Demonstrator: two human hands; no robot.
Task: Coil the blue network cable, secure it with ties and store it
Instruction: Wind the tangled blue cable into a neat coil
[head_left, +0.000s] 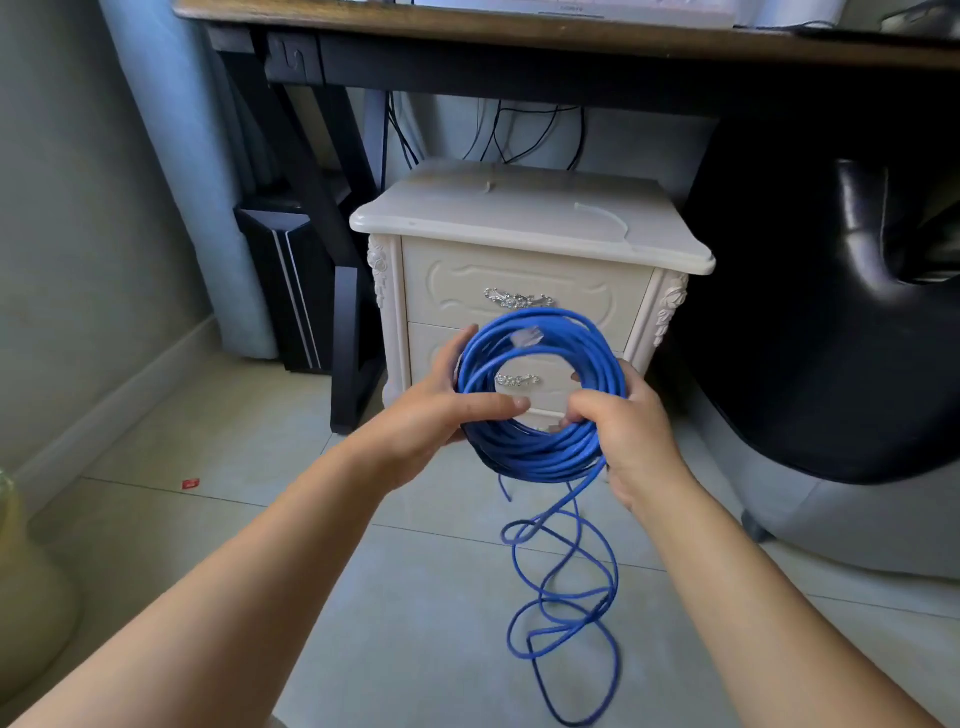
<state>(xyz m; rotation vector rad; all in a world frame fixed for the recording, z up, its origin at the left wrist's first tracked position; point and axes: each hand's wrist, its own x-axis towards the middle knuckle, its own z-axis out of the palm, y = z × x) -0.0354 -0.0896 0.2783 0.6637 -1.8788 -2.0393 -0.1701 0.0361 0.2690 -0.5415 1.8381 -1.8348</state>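
Note:
A blue network cable (540, 452) is wound into a round coil held upright in front of me. My left hand (441, 410) grips the coil's left side, thumb laid across its inner edge. My right hand (623, 431) grips the right and lower part of the coil. A clear plug (527, 336) sticks out near the coil's top. The loose rest of the cable (566, 597) hangs from the bottom and lies in loops on the tiled floor. Two pale cable ties (602, 215) lie on the cream nightstand's top.
A cream nightstand (519, 270) with two drawers and metal handles stands right behind the coil, under a dark wooden desk (519, 36). A black chair (831, 312) is at the right, a dark computer case (291, 291) at the left. A small red scrap (190, 484) lies on the floor.

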